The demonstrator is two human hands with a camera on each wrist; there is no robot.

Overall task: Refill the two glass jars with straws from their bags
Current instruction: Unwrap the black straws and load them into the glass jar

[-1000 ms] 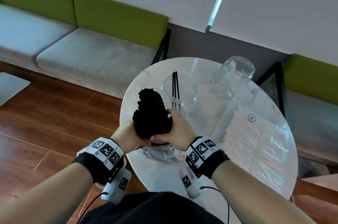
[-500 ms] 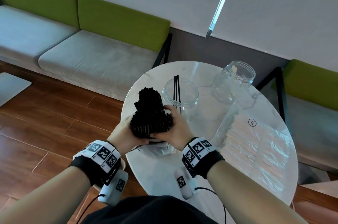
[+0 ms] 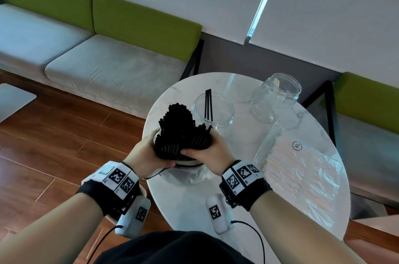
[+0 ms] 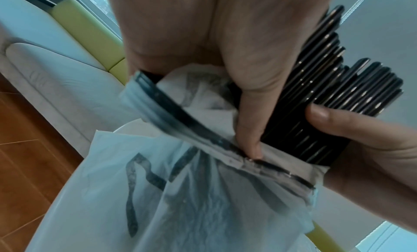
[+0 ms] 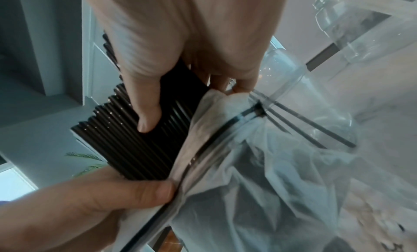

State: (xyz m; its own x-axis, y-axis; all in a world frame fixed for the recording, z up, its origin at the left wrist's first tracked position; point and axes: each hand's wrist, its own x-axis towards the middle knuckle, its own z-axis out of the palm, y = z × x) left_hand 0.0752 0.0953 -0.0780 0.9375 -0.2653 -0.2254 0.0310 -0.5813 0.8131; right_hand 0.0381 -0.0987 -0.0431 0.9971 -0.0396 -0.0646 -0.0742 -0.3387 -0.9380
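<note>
hands [image 3: 183, 153] over round marble table [image 3: 248, 140], green-backed bench [image 3: 121, 63] behind, perhaps cushioned

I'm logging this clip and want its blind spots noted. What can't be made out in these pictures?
- Lower ends of the black straws: hidden in every view by the plastic bag and both hands.
- Left hand fingertips: head view, behind the bundle.
- Pale item in the far jar: too small, head view.
- Bag of light straws: glare blurs its contents; right wrist view crops it.

Soft daylight; blurred, warped wrist views
</note>
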